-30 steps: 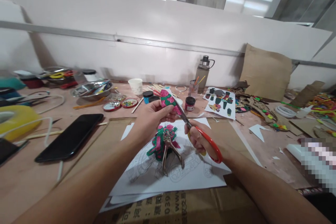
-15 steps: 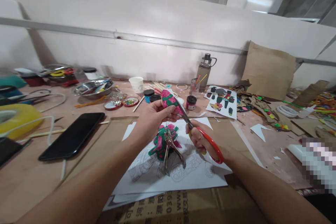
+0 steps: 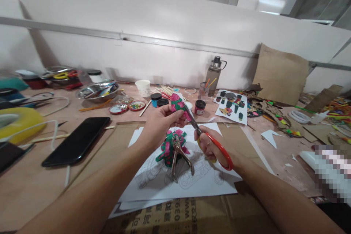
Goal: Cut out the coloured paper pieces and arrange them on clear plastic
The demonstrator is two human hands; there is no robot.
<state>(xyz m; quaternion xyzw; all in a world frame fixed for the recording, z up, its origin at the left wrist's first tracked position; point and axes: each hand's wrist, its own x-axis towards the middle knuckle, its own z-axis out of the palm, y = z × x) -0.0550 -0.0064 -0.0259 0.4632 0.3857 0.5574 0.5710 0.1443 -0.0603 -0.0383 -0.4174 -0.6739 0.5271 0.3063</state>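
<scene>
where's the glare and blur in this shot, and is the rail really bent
Head view: glare on the wall behind the cup; far-left clutter smeared; a pixelated patch lower right; the rail bows from wide-angle distortion; scissors sharp.

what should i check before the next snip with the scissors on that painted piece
1. Left hand grips the painted piece: ok.
2. Right hand holds the scissors by the orange handles: ok.
3. Blades meet the piece's edge: ok.
4. Left fingertips clear of the blades: cannot tell.
5. Hole punch and painted cutouts lie below the cut, on the white paper: not ok.
</scene>
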